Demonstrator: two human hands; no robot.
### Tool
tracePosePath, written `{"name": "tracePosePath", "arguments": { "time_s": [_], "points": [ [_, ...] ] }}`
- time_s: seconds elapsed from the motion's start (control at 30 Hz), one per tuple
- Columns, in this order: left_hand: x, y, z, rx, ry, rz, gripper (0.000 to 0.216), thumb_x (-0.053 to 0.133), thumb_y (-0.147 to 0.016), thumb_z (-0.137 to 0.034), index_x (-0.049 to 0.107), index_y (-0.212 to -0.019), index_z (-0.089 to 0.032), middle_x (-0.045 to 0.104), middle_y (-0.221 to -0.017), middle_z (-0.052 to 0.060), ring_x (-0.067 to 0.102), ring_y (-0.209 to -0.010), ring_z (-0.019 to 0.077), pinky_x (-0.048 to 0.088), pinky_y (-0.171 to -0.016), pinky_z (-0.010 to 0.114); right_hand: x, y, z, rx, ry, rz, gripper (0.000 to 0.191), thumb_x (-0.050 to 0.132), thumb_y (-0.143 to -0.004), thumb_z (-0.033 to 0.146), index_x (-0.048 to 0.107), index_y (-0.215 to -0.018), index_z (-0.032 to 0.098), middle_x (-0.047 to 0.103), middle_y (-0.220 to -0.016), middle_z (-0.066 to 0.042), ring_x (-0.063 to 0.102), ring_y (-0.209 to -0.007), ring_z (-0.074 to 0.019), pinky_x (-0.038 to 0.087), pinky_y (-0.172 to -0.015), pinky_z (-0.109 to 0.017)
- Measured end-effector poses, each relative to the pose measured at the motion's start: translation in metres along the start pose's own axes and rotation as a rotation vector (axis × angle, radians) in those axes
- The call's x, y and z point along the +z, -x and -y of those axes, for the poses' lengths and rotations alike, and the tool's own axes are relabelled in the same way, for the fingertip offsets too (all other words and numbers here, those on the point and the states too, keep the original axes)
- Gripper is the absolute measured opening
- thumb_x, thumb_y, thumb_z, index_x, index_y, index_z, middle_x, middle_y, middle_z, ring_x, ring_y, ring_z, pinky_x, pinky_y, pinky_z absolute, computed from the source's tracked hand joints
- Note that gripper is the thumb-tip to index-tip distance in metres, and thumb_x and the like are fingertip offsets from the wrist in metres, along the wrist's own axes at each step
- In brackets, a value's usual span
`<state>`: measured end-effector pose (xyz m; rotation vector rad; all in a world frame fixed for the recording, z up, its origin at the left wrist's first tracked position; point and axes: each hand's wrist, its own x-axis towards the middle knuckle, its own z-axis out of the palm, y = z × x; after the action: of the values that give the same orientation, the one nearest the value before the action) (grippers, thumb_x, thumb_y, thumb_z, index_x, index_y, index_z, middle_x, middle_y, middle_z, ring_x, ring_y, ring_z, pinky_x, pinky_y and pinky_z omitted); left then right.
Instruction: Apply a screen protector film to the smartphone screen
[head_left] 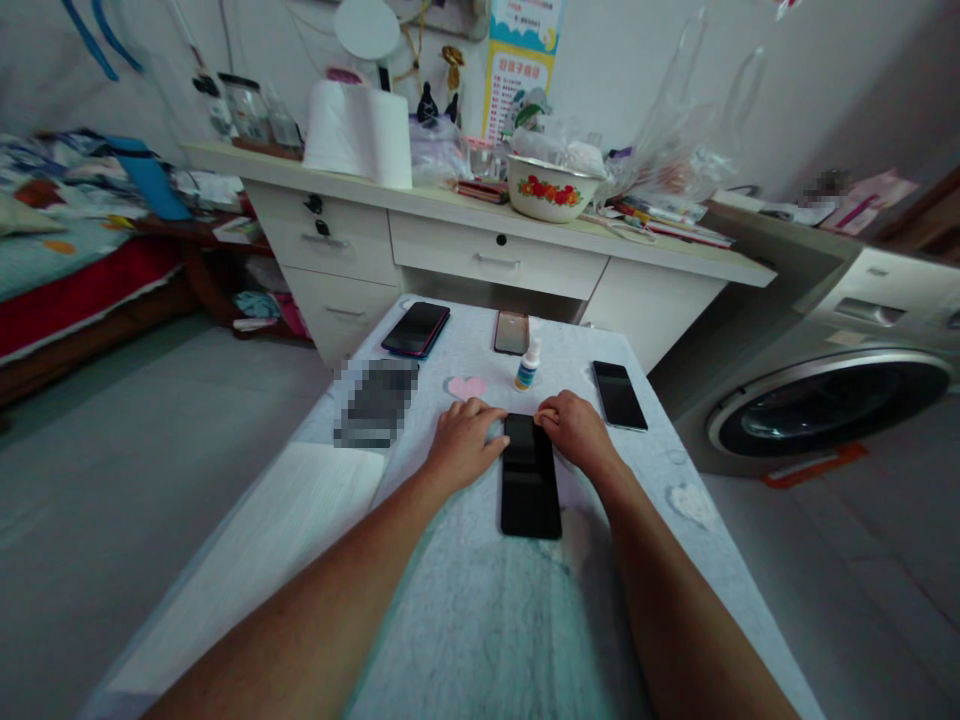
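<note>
A black smartphone point(530, 480) lies flat on the cloth-covered table, its screen dark and facing up. My left hand point(466, 442) holds its upper left corner, the index finger at the top edge and the thumb against the side. At the upper right corner, my right hand point(576, 428) is closed, with its fingertips pinched together over the screen's edge; what they hold, if anything, is too small to make out. Just beyond the phone stands a small white bottle point(528, 366) with a blue label. A pink heart shape point(466, 387) is left of the bottle.
Another phone point(619, 394) lies to the right, and stacked phones point(417, 328) lie at the back left. A phone case point(511, 332) rests near the far edge. An open notebook point(300, 540) covers the left side. Behind are a white desk point(450, 235) and a washing machine point(840, 340).
</note>
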<state>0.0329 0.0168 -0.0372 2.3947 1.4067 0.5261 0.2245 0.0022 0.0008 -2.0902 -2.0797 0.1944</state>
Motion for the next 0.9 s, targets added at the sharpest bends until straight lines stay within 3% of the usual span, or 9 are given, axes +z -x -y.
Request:
{"name": "tracePosePath", "arguments": {
  "time_s": [0.37,0.63,0.9],
  "points": [
    [0.000,0.000,0.001,0.011,0.002,-0.008,0.037,0.058,-0.084,-0.038,0.059,-0.121,-0.030,0.058,-0.114,0.005,0.050,-0.107,0.0252,0.039,-0.090,0.039,-0.002,0.007,-0.019,0.020,-0.042,-0.019,0.022,0.054,-0.087,0.024,0.074,-0.095,0.019,0.067,-0.096,-0.007,0.060,-0.086,-0.0160,0.039,-0.077,-0.024],
    [0.002,0.000,0.002,0.017,0.004,-0.017,0.037,0.057,-0.084,-0.038,0.060,-0.120,-0.029,0.059,-0.114,0.004,0.050,-0.107,0.0256,0.039,-0.090,0.039,0.013,0.016,-0.026,0.035,-0.229,-0.146,0.019,0.056,-0.087,0.023,0.073,-0.091,0.016,0.069,-0.092,-0.006,0.062,-0.085,-0.0154,0.042,-0.077,-0.023],
    [0.001,-0.001,0.000,-0.011,-0.009,0.011,0.037,0.057,-0.084,-0.039,0.060,-0.119,-0.028,0.058,-0.117,0.005,0.049,-0.110,0.0256,0.038,-0.092,0.040,0.012,0.020,-0.030,0.006,-0.268,-0.101,0.016,0.059,-0.083,0.022,0.073,-0.088,0.018,0.069,-0.091,-0.004,0.062,-0.084,-0.0153,0.042,-0.077,-0.024]
  ]
}}
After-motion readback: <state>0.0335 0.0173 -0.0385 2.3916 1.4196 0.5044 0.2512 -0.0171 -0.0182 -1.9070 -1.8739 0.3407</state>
